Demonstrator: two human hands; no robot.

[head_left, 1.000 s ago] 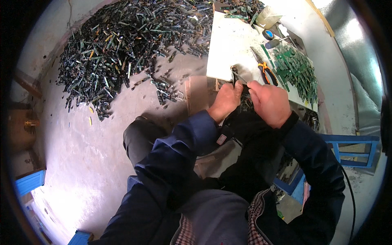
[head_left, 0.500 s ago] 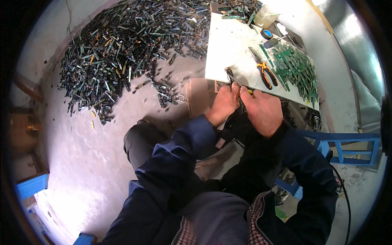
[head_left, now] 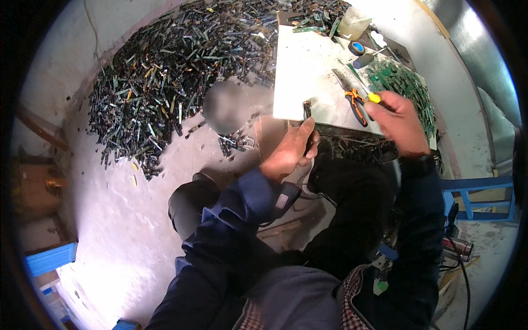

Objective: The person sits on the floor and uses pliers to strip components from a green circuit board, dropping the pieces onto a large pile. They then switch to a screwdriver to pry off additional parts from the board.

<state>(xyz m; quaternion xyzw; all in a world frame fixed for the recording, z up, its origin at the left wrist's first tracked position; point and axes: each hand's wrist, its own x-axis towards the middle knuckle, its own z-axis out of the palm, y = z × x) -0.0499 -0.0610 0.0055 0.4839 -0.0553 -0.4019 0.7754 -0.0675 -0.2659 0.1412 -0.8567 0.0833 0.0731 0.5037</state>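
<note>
My left hand (head_left: 291,144) is closed around a narrow dark strip-like piece (head_left: 307,111), whose end sticks up past my thumb at the near edge of the white board (head_left: 302,66). My right hand (head_left: 401,122), held over the board's right side, grips a screwdriver by its yellow handle (head_left: 374,98). The thin shaft points up and left. Just left of that hand lie pliers (head_left: 355,104) with black and orange handles, jaws pointing away. A pile of green strips (head_left: 404,82) covers the board's right part, partly behind my right hand.
A large heap of dark strips (head_left: 148,88) spreads over the floor at far left. On the board's far right stand a cloudy container (head_left: 353,25), a tape roll (head_left: 357,48) and a dark-handled screwdriver (head_left: 367,59). A blue frame (head_left: 478,201) is at right.
My right hand has moved away from my left, rightward over the board, with the yellow-handled screwdriver now in plain view. My left hand has stayed near the board's edge with the dark piece.
</note>
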